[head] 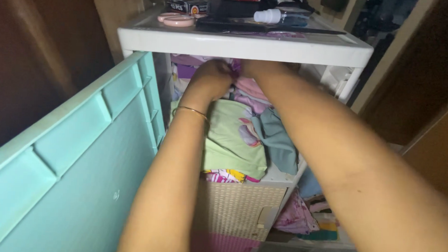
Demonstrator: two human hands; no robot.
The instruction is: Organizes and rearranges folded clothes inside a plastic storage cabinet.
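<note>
The teal door [68,175] stands open at the left. The left hand [213,77] and right hand [256,68] are closed, gripping purple cloth [236,67] at the shelf's rear edge, above a folded green garment [231,138] near its front edge.

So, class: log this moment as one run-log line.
left hand: on pink cloth | right hand: same | cabinet: teal door open

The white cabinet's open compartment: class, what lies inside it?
Inside the white cabinet lie folded clothes: a light green garment, a grey-blue one, pink and purple pieces. Both hands, left hand, right hand, cover the back.
</note>
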